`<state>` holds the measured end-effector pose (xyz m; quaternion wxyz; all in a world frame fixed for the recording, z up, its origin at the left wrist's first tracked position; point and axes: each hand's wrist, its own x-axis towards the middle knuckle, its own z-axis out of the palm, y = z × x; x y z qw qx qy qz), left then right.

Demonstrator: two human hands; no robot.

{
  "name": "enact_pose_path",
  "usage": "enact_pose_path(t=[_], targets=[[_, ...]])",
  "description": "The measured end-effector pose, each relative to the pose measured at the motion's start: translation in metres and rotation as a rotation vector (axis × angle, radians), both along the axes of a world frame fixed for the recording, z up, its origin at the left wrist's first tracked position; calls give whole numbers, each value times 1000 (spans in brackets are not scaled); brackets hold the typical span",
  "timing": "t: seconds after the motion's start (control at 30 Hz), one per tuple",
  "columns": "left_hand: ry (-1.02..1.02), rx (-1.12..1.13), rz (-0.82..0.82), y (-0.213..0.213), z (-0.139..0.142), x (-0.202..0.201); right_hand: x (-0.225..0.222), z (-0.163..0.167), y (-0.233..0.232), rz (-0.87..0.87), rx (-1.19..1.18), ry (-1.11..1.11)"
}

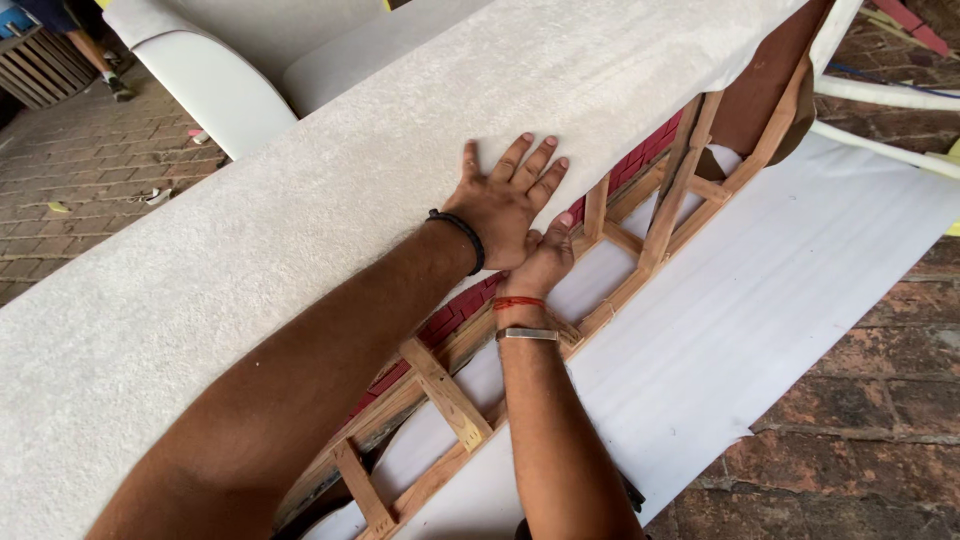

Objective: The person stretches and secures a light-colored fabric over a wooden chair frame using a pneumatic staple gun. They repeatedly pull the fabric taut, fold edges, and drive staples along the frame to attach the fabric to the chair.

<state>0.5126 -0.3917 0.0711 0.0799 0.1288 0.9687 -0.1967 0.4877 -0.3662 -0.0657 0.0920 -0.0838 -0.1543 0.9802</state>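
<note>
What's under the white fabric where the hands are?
Below the white fabric's edge a wooden frame of slats shows, with red material behind it. The left hand lies flat on the fabric; the right hand grips its edge. The rest beneath is hidden.

Two bare arms reaching forward, hands close together.

The left hand (pixel 505 200) lies flat, palm down, fingers spread, a dark band at its wrist. The right hand (pixel 545 262) sits just under it, touching, fingers curled out of sight, thumb up, two bracelets on its wrist.

Matt fuzzy cloth (pixel 300 200), bare wood frame (pixel 445 395)
</note>
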Motion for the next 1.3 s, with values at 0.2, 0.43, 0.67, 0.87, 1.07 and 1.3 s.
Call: enact_pose_path(t=[0.2,0.43,0.67,0.87,1.07,1.3], targets=[[-15,-9,150,21,9,10,-15,-57,24,271,455,31],[63,-63,114,16,-6,-2,111,-232,112,1289,2152,-182],[59,-129,132,12,-16,-10,150,-271,125,1237,2142,-244],[63,-140,126,15,-11,-7,103,-243,128,1116,1192,-95],[41,-149,140,20,-9,-5,44,-167,155,889,215,-91],[79,-167,121,19,-12,-6,-11,-127,133,777,-534,274]])
